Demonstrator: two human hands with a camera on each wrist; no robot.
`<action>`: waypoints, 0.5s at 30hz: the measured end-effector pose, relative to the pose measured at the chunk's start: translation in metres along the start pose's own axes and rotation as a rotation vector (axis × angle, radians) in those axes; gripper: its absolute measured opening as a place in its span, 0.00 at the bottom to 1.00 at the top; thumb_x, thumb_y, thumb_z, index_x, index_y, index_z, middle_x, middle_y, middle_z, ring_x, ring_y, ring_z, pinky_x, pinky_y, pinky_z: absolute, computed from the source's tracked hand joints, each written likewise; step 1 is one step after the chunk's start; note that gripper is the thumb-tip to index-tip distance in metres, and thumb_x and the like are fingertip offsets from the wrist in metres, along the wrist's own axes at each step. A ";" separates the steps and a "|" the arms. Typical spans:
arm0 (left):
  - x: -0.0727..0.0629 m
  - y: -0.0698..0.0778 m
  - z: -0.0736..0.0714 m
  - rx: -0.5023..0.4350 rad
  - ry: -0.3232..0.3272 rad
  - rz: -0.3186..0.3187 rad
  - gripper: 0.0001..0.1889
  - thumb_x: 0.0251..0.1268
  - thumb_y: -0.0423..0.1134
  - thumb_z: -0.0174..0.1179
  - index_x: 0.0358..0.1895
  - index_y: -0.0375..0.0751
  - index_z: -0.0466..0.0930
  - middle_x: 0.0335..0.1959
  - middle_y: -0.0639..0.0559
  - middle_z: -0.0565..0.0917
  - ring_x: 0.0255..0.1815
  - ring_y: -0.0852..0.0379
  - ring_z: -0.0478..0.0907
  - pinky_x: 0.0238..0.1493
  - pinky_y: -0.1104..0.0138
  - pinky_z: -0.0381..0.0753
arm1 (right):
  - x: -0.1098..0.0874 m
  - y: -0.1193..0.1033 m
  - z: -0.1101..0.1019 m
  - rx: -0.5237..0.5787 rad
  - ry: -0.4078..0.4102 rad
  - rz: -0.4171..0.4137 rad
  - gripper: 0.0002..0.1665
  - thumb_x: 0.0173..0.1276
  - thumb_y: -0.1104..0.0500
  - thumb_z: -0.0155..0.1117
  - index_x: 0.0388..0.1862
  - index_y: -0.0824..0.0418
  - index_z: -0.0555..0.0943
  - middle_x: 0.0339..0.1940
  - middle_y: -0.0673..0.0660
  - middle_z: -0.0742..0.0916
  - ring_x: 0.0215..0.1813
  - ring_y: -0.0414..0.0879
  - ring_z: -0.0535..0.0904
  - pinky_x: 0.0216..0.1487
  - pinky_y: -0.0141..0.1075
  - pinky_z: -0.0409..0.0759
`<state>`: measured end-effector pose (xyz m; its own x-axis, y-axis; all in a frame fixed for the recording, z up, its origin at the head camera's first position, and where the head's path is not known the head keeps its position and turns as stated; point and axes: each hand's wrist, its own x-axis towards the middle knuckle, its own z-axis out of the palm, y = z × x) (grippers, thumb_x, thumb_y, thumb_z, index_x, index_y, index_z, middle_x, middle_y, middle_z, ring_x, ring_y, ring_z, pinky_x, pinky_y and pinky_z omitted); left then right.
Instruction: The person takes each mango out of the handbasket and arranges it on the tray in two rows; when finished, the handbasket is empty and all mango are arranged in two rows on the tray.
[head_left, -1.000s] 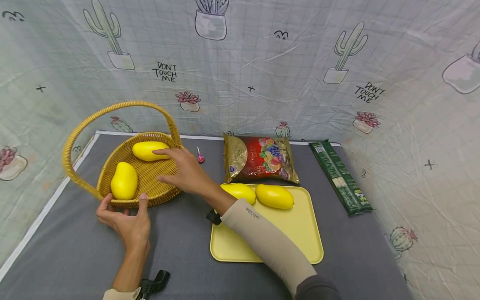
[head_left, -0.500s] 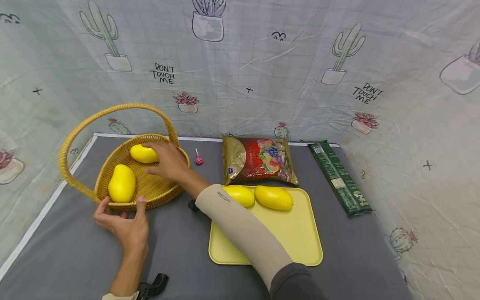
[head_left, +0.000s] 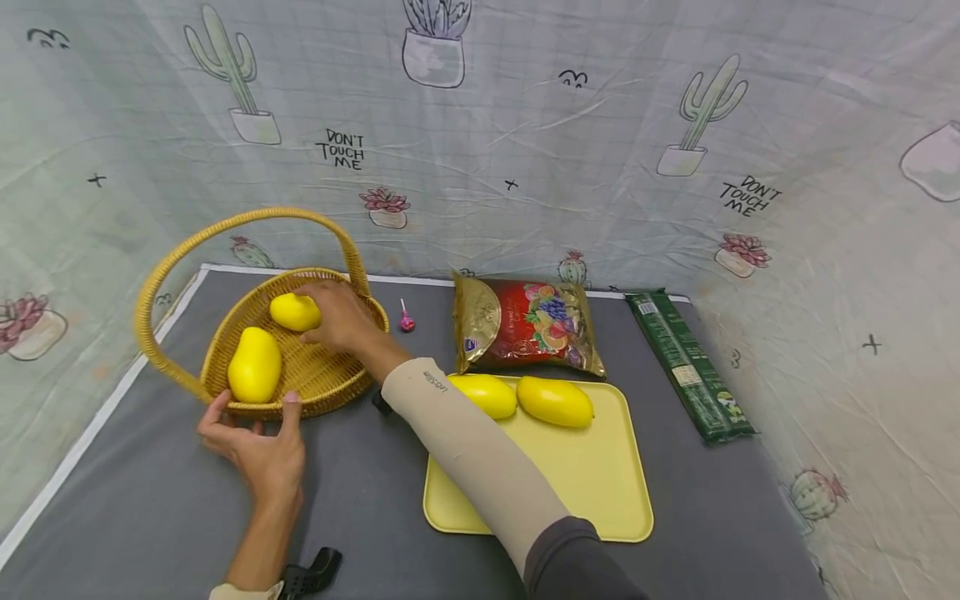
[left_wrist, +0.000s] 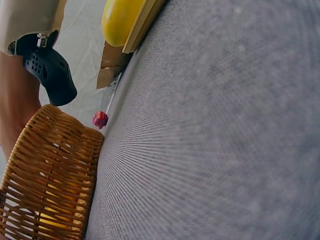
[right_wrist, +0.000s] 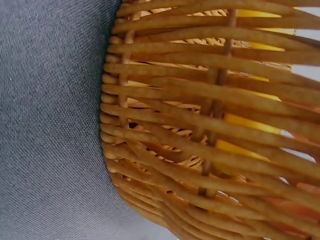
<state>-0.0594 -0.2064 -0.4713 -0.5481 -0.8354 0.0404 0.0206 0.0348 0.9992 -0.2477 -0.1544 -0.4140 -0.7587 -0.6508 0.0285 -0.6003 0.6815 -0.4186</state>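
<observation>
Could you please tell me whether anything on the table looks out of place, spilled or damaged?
Nothing looks spilled or damaged. Slightly odd: one small pink lollipop lies loose, outside any container, between the yellow wicker basket and the red-gold candy bag.

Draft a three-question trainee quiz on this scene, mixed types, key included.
1. Count: how many yellow mango-shaped fruits show inside the golden-brown oval wicker basket in the head view?
2. True or false: the left hand is touching the pale yellow rectangular tray.
3. Pick one: which lies furthest right in the head view?
A) pink round lollipop
B) long green plastic packet
C) shiny red-and-gold plastic bag

Key: 1. Two. 2. False; it touches the basket's near rim. 3. B.
</observation>
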 end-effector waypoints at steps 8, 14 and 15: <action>-0.002 0.001 0.003 0.018 -0.002 -0.001 0.41 0.66 0.39 0.74 0.73 0.58 0.55 0.77 0.52 0.48 0.81 0.56 0.50 0.83 0.52 0.56 | -0.004 -0.001 0.002 -0.048 -0.040 0.039 0.39 0.70 0.44 0.77 0.78 0.36 0.72 0.75 0.42 0.78 0.77 0.40 0.71 0.75 0.33 0.71; -0.001 0.000 0.001 0.015 -0.011 0.001 0.41 0.67 0.39 0.73 0.74 0.58 0.54 0.78 0.52 0.46 0.82 0.56 0.49 0.83 0.52 0.55 | -0.008 -0.001 0.003 -0.039 -0.103 0.046 0.39 0.66 0.43 0.79 0.75 0.35 0.75 0.71 0.39 0.81 0.70 0.38 0.77 0.68 0.34 0.76; -0.001 0.000 0.001 0.013 -0.011 0.001 0.41 0.67 0.39 0.73 0.74 0.58 0.54 0.78 0.52 0.46 0.82 0.56 0.49 0.83 0.52 0.55 | -0.009 -0.001 0.002 -0.036 -0.109 0.041 0.39 0.66 0.42 0.80 0.75 0.35 0.76 0.72 0.38 0.81 0.70 0.38 0.77 0.68 0.34 0.76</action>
<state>-0.0598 -0.2050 -0.4711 -0.5575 -0.8292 0.0409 0.0099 0.0426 0.9990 -0.2397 -0.1497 -0.4154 -0.7520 -0.6532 -0.0879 -0.5794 0.7187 -0.3844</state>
